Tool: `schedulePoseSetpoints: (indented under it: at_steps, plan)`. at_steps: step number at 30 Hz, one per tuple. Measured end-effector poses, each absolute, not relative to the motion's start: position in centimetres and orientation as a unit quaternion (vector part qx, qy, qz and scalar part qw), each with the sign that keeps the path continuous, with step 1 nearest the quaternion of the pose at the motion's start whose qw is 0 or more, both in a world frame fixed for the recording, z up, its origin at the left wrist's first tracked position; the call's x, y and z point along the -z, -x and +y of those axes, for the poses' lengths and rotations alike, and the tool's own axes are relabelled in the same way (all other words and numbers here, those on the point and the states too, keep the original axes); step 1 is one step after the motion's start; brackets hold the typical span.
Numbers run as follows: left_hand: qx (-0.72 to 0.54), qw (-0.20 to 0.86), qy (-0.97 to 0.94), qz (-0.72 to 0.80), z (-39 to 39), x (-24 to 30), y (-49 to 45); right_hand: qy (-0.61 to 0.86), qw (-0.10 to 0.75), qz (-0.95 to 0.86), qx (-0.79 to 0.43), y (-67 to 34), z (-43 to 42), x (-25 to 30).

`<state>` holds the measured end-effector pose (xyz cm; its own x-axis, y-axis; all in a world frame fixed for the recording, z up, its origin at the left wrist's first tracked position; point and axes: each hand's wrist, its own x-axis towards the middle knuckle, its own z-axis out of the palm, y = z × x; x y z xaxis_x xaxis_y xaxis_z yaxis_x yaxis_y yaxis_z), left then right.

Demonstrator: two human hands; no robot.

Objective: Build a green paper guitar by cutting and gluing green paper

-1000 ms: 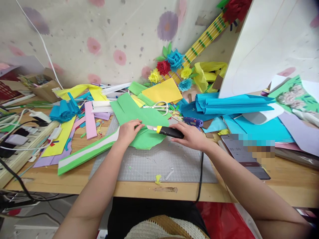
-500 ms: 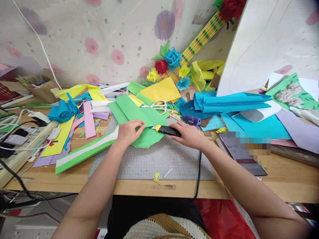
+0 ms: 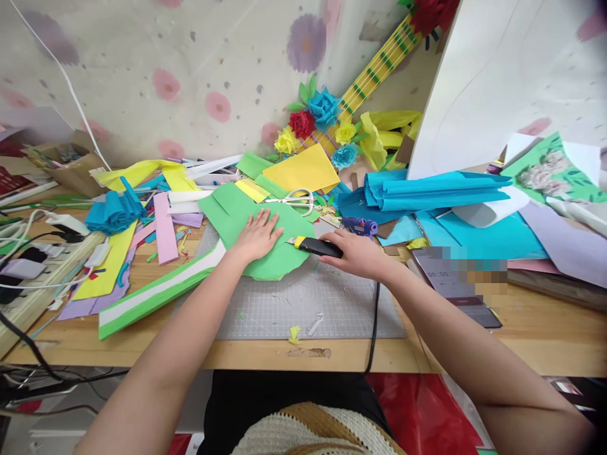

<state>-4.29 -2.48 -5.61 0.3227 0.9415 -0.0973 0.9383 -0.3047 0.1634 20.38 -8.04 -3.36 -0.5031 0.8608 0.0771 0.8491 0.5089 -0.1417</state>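
1. The left hand [image 3: 258, 235] lies flat, palm down, fingers straight and slightly spread, pointing away from the body. Its fingertips end just left of the other hand's grip.
2. The right hand [image 3: 358, 253] is knuckles up, fingers curled closed in a grip, the thumb side turned toward the left hand.
3. The left forearm [image 3: 190, 316] and right forearm [image 3: 450, 335] are bare and converge forward, wrists nearly straight.

A flat green paper [image 3: 275, 262], black-yellow knife [image 3: 315, 246] at its edge.

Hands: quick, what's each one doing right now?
Left hand: open, pressed flat on the green paper.
Right hand: closed around the utility knife.
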Motion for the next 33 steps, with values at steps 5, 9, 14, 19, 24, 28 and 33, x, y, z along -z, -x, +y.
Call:
schedulePoseSetpoints:
  at_steps: [5,9,14,19,24,28,33]
  plan:
    - [0.003,0.095,-0.807,0.583,-2.6,5.7,4.5,0.497,0.062,-0.865,-0.034,-20.9,-7.9,3.3]
    - [-0.006,0.097,-0.808,0.581,-2.7,5.7,4.6,0.495,0.067,-0.866,-0.029,-21.5,-7.9,3.5]
    - [-0.021,0.105,-0.810,0.576,-2.7,5.8,4.7,0.491,0.085,-0.867,-0.023,-21.5,-8.0,3.7]
    - [-0.034,0.118,-0.813,0.569,-2.8,5.8,4.8,0.473,0.103,-0.875,-0.020,-20.5,-7.6,3.7]
    - [-0.018,0.128,-0.811,0.570,-3.2,5.3,4.8,0.467,0.101,-0.878,-0.007,-20.4,-7.4,3.7]
    - [-0.026,0.126,-0.814,0.566,-3.2,5.5,4.9,0.480,0.094,-0.872,-0.002,-21.3,-7.5,3.8]
    - [-0.026,0.123,-0.815,0.566,-3.0,5.8,4.9,0.482,0.092,-0.871,-0.005,-21.0,-7.2,3.8]
